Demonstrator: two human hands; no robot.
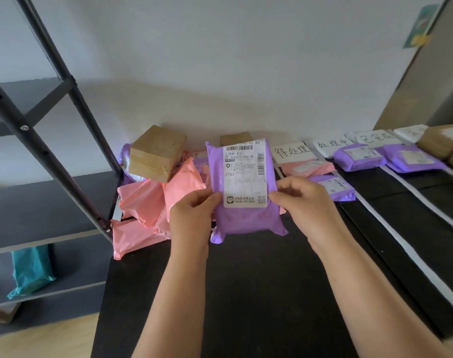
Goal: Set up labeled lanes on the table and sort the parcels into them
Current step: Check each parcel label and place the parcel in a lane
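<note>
Above the middle of the desk (246,293), your left hand (191,215) and right hand (303,200) hold the purple parcel (246,220), fingers (277,196) clamped on it. You seem to be sorting; next, choose among the lanes (385,192).

A small parcel-sorting room: pink plastic mailer bags (142,202), purple plastic mailer bags (359,157) and taped brown cardboard boxes (156,153) heap on a black tabletop (259,293), handwritten white paper lane cards (292,151) line its far edge, and dark metal shelving (47,202) stands alongside.

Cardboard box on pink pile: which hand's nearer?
Left. The left hand grips the purple parcel, below-right of the cardboard box; the right hand grips the parcel's other side, farther off.
</note>
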